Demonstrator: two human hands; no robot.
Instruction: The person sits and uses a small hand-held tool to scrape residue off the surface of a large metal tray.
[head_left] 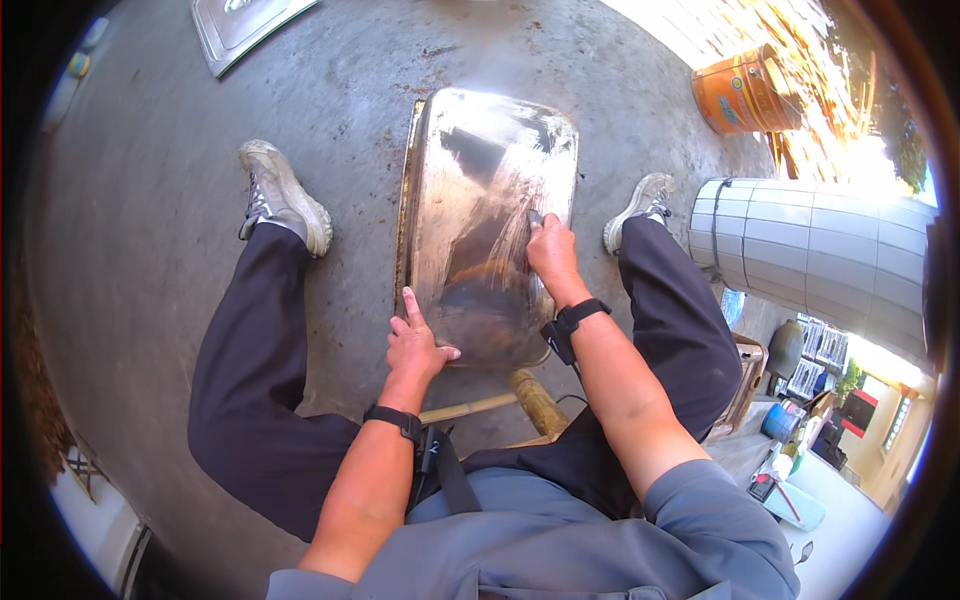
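A rectangular metal pan [480, 260] lies bottom up on the floor between my feet, streaked with bright scraped patches and brown stain. At its near left corner rests my left hand [412, 345], forefinger stretched along the side and thumb spread out on the near edge. My right hand [555, 258] is closed above the right half of the pan. From its fingertips pokes a small grey, flat scraper-like piece [535, 216], touching the scratched surface; most of it is hidden in the fist. A brownish second edge [404, 210] shows under the pan's left side.
My shoes [290, 200] flank the pan. Behind its near edge is a wooden stool-like frame [540, 405]. Another metal tray [245, 30] lies far left. At the right are an orange bucket [745, 92], wood strips [800, 50] and a white-tiled pillar [810, 245].
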